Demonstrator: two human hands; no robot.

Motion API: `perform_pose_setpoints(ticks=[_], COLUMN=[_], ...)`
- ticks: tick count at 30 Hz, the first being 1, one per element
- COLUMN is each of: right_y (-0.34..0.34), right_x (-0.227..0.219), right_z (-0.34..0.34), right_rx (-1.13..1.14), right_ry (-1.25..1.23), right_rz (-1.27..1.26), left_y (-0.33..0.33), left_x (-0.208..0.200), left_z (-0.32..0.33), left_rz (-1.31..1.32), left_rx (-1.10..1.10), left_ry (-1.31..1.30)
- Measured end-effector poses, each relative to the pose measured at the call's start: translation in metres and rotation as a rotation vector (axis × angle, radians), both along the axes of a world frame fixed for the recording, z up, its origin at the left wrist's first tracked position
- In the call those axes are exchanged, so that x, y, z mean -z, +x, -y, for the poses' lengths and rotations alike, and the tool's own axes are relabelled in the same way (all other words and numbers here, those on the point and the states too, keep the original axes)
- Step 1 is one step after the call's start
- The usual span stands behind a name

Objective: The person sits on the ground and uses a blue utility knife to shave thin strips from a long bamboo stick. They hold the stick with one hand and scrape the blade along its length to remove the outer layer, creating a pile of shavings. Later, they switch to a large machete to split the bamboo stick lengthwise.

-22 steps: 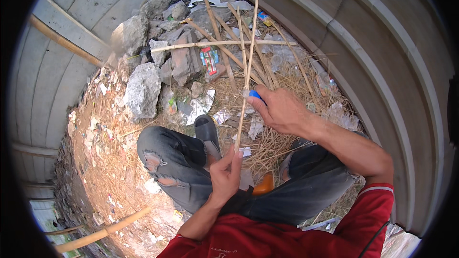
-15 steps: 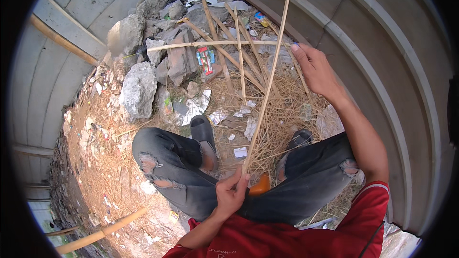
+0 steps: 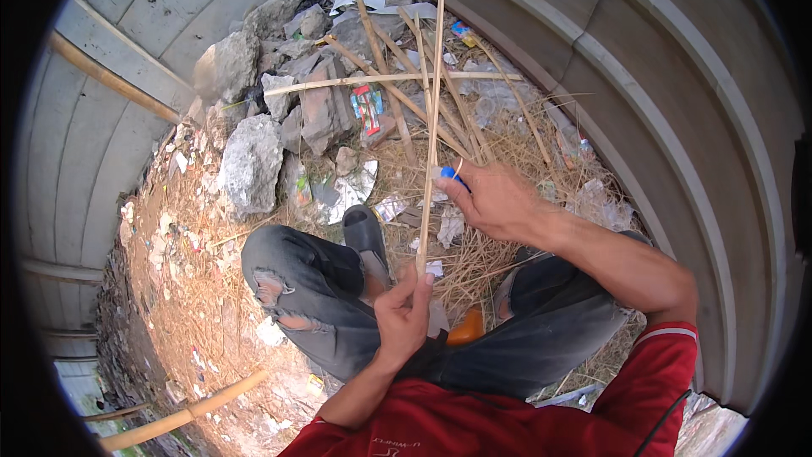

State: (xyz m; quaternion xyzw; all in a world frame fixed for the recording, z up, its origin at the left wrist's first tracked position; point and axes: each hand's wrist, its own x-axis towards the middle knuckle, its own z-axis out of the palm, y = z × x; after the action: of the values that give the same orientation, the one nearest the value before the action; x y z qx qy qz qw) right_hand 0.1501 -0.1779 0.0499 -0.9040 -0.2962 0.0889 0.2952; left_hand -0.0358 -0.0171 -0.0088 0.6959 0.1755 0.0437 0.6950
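Extending from the torso, a slender, pale strip (image 3: 433,123) is pinched at its lower end by the left hand (image 3: 402,317). A blue-handled blade (image 3: 452,175) is gripped by the right hand (image 3: 501,200) at the strip. Jagged grey rock (image 3: 251,164), dry straw (image 3: 480,261) and a printed wrapper (image 3: 367,108) are noted; pale lettering (image 3: 401,447) is borne by the red shirt (image 3: 482,425).

Right grip (image 3: 499,199) has returned to the strip (image 3: 434,110); strip leans less.

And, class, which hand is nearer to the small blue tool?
Right: the right hand holds the blue tool; the left hand sits below it in view, pinching the pale strip.
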Motion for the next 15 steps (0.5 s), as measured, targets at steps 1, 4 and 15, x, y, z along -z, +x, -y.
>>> perform_pose_setpoints(ticks=[1,4,15], right_y=[0.039,0.104,0.021], right_x=[-0.002,-0.026,-0.082], right_z=[0.015,0.073,0.057], right_rx=[0.217,0.441,0.328], right_ry=[0.068,0.216,0.386], right_rz=[0.075,0.235,0.278], left_y=[-0.018,-0.054,0.013], left_x=[0.005,0.012,0.003], left_z=[0.004,0.007,-0.009], left_rz=[-0.034,0.094,0.216], left_rx=[0.046,0.154,-0.159], left_ry=[0.06,0.186,-0.03])
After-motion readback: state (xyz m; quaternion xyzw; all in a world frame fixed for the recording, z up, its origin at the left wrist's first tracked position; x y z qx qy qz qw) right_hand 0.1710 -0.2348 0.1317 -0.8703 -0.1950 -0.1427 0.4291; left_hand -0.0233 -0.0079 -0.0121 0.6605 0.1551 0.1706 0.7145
